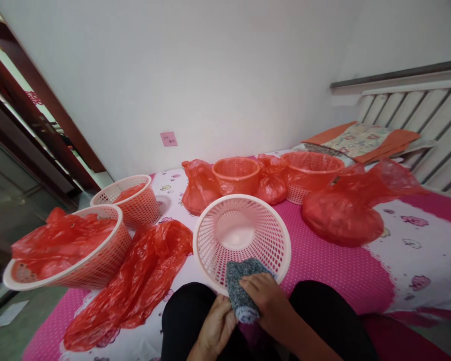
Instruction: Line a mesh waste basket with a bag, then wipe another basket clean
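Observation:
A pale pink plastic basket (244, 203) with a perforated wall tilts towards me between my knees, its inside in view. A grey speckled cloth (236, 283) lies folded over its near rim. My right hand (265, 298) is closed on the cloth, with the fingers pressing it against the basket wall. At the near rim, my left hand (218, 323) is closed, thumb and fingers around the edge beside the cloth; its fingertips are partly hidden. To the left, a loose red plastic bag (131, 286) lies crumpled on the bed.
Two pink baskets (97, 255) with red bags inside stand on the left. Along the wall are baskets wrapped in red plastic (235, 168) and knotted red bags (201, 188). A bulging red bag (342, 215) sits at right. Folded bedding (368, 138) lies by the white radiator (432, 115).

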